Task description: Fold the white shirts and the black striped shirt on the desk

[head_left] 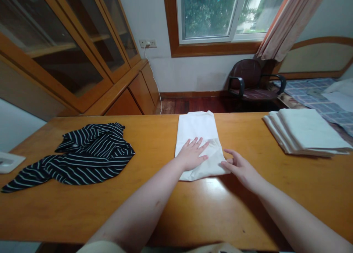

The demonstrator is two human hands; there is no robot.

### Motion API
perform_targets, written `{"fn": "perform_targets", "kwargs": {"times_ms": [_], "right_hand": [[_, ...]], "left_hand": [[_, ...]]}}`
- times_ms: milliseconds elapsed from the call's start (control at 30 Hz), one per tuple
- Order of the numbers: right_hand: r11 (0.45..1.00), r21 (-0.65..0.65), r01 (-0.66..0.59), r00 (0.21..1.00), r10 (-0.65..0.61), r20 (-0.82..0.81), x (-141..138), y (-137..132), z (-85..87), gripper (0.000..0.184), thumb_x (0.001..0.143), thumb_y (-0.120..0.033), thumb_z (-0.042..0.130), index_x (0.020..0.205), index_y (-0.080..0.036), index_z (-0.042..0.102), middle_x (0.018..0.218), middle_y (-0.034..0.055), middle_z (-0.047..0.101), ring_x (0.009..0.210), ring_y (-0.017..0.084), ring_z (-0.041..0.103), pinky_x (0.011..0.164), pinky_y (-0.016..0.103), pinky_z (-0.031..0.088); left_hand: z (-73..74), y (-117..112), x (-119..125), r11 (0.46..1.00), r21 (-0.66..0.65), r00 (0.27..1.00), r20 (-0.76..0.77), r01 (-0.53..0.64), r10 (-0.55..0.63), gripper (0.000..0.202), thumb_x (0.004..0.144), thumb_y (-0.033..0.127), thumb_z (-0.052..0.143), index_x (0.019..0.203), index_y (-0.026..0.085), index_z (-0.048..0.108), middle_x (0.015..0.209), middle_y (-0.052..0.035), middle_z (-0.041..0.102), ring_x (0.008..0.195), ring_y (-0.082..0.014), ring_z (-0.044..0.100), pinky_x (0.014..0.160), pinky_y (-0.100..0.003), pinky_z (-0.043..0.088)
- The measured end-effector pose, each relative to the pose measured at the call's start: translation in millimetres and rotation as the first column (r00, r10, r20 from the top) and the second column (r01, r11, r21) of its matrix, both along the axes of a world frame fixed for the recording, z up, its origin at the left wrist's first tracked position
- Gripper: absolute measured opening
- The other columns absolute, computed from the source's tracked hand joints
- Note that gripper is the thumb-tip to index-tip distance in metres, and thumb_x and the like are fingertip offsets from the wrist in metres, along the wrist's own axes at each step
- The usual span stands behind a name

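Note:
A white folded cloth (197, 125) lies lengthwise on the wooden table, its far end close to the table's back edge. My left hand (191, 155) rests flat on its near half, palm down and fingers spread. Some wrinkles show in the cloth around that hand. At the cloth's right edge is my right hand (239, 168), thumb and index finger apart, with the thumb tip at the fabric. I see nothing held between those fingers. To the left lies a crumpled black garment with white stripes (96, 157). A stack of white folded cloths (311, 129) sits at the right.
The wooden table (154, 209) spans the view. A white object (11, 162) is at its left edge. Beyond stand a glass-doored cabinet (110, 74), a dark armchair (248, 80) and a bed with a checked cover (325, 95). A white cord (151, 69) hangs from a wall socket.

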State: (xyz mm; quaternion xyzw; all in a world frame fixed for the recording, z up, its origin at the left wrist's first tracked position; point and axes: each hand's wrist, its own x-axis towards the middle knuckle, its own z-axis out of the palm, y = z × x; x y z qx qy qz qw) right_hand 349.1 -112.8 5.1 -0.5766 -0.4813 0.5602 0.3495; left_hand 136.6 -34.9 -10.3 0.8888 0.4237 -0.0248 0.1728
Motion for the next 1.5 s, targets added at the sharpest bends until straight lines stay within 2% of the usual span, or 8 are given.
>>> {"fn": "perform_targets", "kwargs": {"times_ms": [267, 600, 733, 933, 1133, 1233, 1400, 1500], "right_hand": [[0.985, 0.161, -0.060, 0.920, -0.009, 0.393, -10, -37, -9.9, 0.067, 0.082, -0.044, 0.049, 0.137, -0.012, 0.029, 0.075, 0.0042, 0.066, 0.070, 0.023, 0.062, 0.070, 0.037, 0.046], [0.994, 0.109, 0.021, 0.903, -0.066, 0.425, -9, -18, -10.9, 0.064, 0.075, -0.041, 0.055, 0.128, -0.011, 0.035, 0.062, -0.0011, 0.060, 0.060, 0.021, 0.059, 0.059, 0.032, 0.043], [0.986, 0.165, -0.022, 0.734, -0.096, 0.672, -20, 2, -8.8, 0.076, 0.079, -0.044, 0.056, 0.139, -0.008, 0.026, 0.069, 0.0053, 0.064, 0.065, 0.025, 0.063, 0.057, 0.031, 0.041], [0.976, 0.135, -0.170, 0.431, -0.049, 0.901, -30, -4, -22.5, 0.036, 0.093, -0.029, 0.036, 0.123, -0.010, 0.042, 0.078, 0.0143, 0.069, 0.069, 0.026, 0.067, 0.058, 0.031, 0.041], [0.969, 0.031, -0.246, 0.293, 0.044, 0.955, -27, -5, -8.3, 0.036, 0.095, -0.029, 0.031, 0.120, -0.009, 0.047, 0.081, 0.0189, 0.069, 0.068, 0.029, 0.067, 0.058, 0.034, 0.042], [0.951, 0.148, -0.270, 0.213, -0.091, 0.973, -32, 7, 3.0, 0.039, 0.092, -0.028, 0.036, 0.122, -0.006, 0.050, 0.102, 0.0252, 0.066, 0.088, 0.034, 0.064, 0.072, 0.041, 0.045], [0.817, 0.287, -0.501, 0.331, -0.126, 0.935, -43, 37, -4.7, 0.046, 0.092, -0.020, 0.033, 0.137, -0.011, 0.043, 0.147, 0.0142, 0.036, 0.135, 0.028, 0.031, 0.107, 0.045, 0.026], [0.839, 0.236, -0.490, 0.413, -0.015, 0.911, -44, 50, -16.6, 0.049, 0.094, -0.024, 0.031, 0.142, -0.016, 0.037, 0.149, 0.0089, 0.033, 0.138, 0.024, 0.027, 0.109, 0.047, 0.026]], "left_hand": [[-6.2, 3, 2, 0.999, 0.015, 0.999, 0.024, -0.038, 0.038, 0.065, 0.091, 0.060, 0.022, 0.148, 0.031, 0.017, 0.156, -0.0045, 0.009, 0.143, -0.0248, 0.006, 0.114, -0.050, 0.006], [-5.9, 1, 3, 0.999, 0.040, 1.000, 0.012, -0.027, 0.027, 0.065, 0.091, 0.059, 0.024, 0.148, 0.030, 0.018, 0.156, -0.0058, 0.010, 0.143, -0.0262, 0.007, 0.113, -0.050, 0.008], [-9.1, 0, 3, 0.998, 0.061, 0.999, 0.015, -0.031, 0.030, 0.065, 0.091, 0.061, 0.024, 0.148, 0.030, 0.019, 0.156, -0.0051, 0.011, 0.143, -0.0265, 0.008, 0.114, -0.050, 0.008], [-11.4, -1, 2, 0.996, 0.080, 0.998, 0.050, -0.040, 0.036, 0.066, 0.090, 0.062, 0.024, 0.148, 0.031, 0.019, 0.156, -0.0045, 0.013, 0.143, -0.0262, 0.010, 0.113, -0.049, 0.009], [-12.3, -2, 2, 0.993, 0.107, 0.997, 0.067, -0.046, 0.039, 0.066, 0.090, 0.063, 0.022, 0.148, 0.031, 0.021, 0.156, -0.0040, 0.015, 0.143, -0.0251, 0.011, 0.114, -0.047, 0.009], [-12.5, -3, 3, 0.992, 0.114, 0.997, 0.068, -0.050, 0.042, 0.070, 0.089, 0.063, 0.021, 0.148, 0.026, 0.019, 0.156, -0.0058, 0.015, 0.143, -0.0244, 0.011, 0.114, -0.046, 0.009], [-10.1, -4, 3, 0.991, 0.112, 0.996, 0.065, -0.068, 0.061, 0.077, 0.089, 0.063, 0.022, 0.149, 0.015, 0.017, 0.155, -0.0099, 0.016, 0.142, -0.0231, 0.013, 0.115, -0.043, 0.008], [-7.5, -4, 3, 0.992, 0.103, 0.995, 0.069, -0.077, 0.070, 0.077, 0.089, 0.062, 0.026, 0.148, 0.014, 0.019, 0.155, -0.0107, 0.017, 0.142, -0.0232, 0.014, 0.115, -0.041, 0.008]]}}
